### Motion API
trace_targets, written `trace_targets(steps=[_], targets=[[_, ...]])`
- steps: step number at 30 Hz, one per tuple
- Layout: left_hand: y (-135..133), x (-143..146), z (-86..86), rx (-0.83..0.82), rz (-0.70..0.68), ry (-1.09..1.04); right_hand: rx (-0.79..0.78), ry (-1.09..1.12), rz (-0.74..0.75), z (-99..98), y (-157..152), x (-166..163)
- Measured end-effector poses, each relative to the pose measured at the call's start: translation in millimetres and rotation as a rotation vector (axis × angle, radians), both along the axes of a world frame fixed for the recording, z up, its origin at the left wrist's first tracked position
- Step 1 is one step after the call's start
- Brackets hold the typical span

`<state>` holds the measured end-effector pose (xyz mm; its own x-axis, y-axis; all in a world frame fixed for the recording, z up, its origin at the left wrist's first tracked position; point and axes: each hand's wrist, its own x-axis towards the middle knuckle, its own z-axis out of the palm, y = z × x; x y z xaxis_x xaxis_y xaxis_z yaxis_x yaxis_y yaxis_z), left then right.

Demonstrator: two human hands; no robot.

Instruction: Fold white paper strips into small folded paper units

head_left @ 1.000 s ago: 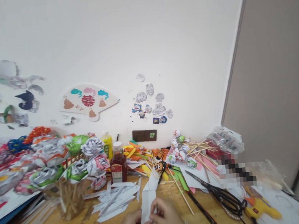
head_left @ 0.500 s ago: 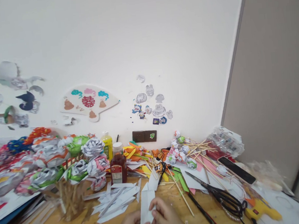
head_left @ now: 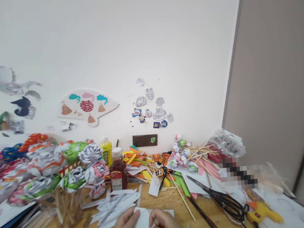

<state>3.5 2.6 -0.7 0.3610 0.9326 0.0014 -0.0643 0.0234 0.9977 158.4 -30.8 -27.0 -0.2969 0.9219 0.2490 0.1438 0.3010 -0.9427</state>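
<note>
Low in the head view, a piece of white paper [head_left: 144,226] is held between my two hands above the wooden table. My left hand [head_left: 124,227] pinches its left edge, thumb on top near the upper corner. On the right side, my right hand [head_left: 162,224] has its fingers curled against the paper's edge. The lower end of the sheet runs out of the frame. Just beyond my left hand lies a loose pile of white paper strips [head_left: 115,205]. Another white paper edge [head_left: 169,211] shows behind my right hand.
Paper flowers on sticks [head_left: 45,163] crowd the left, some in a clear container. A brown bottle [head_left: 118,172] and a yellow bottle [head_left: 106,150] stand behind the strips. Right lie scissors [head_left: 225,202], a black-and-red pen [head_left: 205,216], a yellow glue gun [head_left: 265,212] and wooden sticks [head_left: 183,198].
The paper has shifted from a narrow upright strip to a wider piece tilted to the left. My left hand has moved up along its edge. The view has turned slightly right.
</note>
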Motion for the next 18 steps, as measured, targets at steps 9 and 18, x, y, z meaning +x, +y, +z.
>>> trace_targets(steps=[9, 18], targets=[[4, 0, -0.7, -0.115, 0.047, -0.201, -0.067, 0.142, -0.052, -4.4, 9, -3], [-2, -3, 1.7, -0.137, -0.187, -0.165, -0.026, 0.318, -0.185, 11.0, 6, -1]])
